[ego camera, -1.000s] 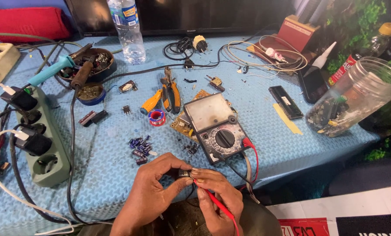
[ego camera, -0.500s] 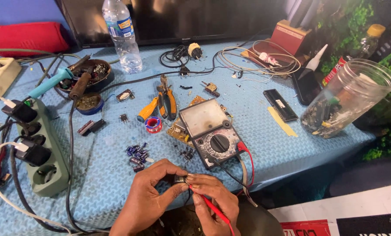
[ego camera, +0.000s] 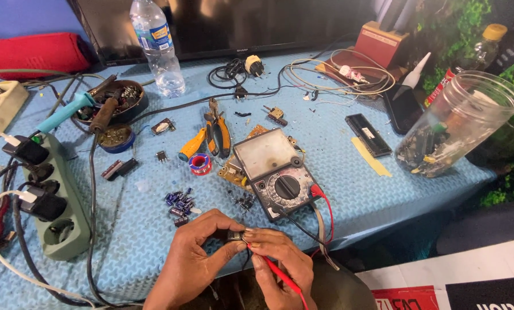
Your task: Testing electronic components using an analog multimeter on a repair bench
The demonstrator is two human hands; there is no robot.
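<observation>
Nearest to me, at the front edge of the blue textured worktop (ego camera: 349,195), my left hand (ego camera: 196,261) and right hand (ego camera: 280,267) meet. The left fingers (ego camera: 225,227) are pinched narrow on a small dark electronic component (ego camera: 234,235), held just above the worktop edge. The right fingers (ego camera: 263,238) are closed on a slim red test probe (ego camera: 275,271), its tip touching the component; the probe's body runs back under my palm.

Just beyond the hands: a loose cluster of small blue cylindrical capacitors (ego camera: 179,204) on the left, and an analogue multimeter with grey dial face and black rotary selector (ego camera: 275,171) on the right. Red and black leads (ego camera: 325,209) run from its right side toward my hands.

Left edge: a green multi-socket power strip (ego camera: 56,212) with black plugs seated in it.

Mid worktop: a small red spool (ego camera: 200,163), orange-handled pliers (ego camera: 217,135) just beside it, and a round dark tin of solder paste (ego camera: 115,138).

Further back: a teal-handled soldering iron (ego camera: 67,113) resting by a dark bowl of tools (ego camera: 119,100), a clear plastic water bottle (ego camera: 158,49) upright, and a coil of pale wire (ego camera: 337,74).

Far right: a large clear plastic jar (ego camera: 461,123) tilted on its side, parts inside.
</observation>
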